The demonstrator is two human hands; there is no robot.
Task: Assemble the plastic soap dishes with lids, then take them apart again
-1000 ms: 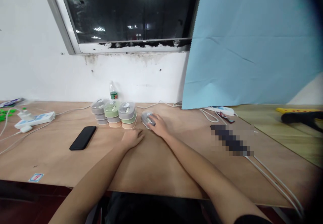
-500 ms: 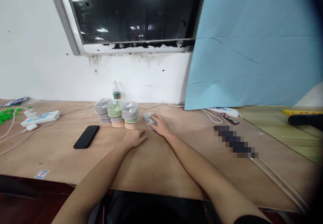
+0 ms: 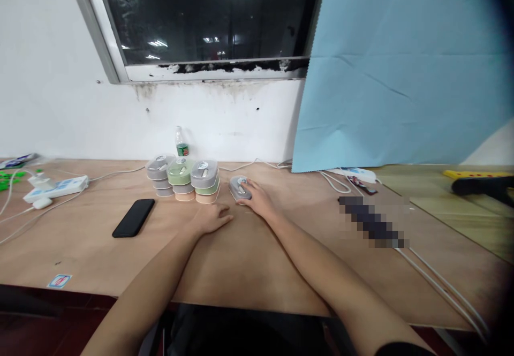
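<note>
My right hand (image 3: 258, 198) has its thumb and fingers around the right side of a small grey lidded box (image 3: 236, 188), which sits on the wooden table. Part of that box is hidden behind the fingers. To its left, my left hand (image 3: 211, 219) rests on the tabletop with loosely stretched fingers and nothing in them. Just behind the left hand stand stacks of similar lidded boxes: a grey stack (image 3: 159, 171), one with a green top box (image 3: 180, 172), and one with a grey top box (image 3: 204, 174) above green and peach ones.
A black phone (image 3: 134, 218) lies left of my left arm. Behind the stacks a plastic bottle (image 3: 182, 143) stands by the wall. Power strips (image 3: 60, 189) with white cables lie at left and back right. A pixelated dark object (image 3: 373, 222) is at right, near a blue cloth (image 3: 401, 77).
The view has shifted slightly. The right hand's fingers sit a little differently on the grey box, showing more of its lid. The left hand stays resting on the table.
</note>
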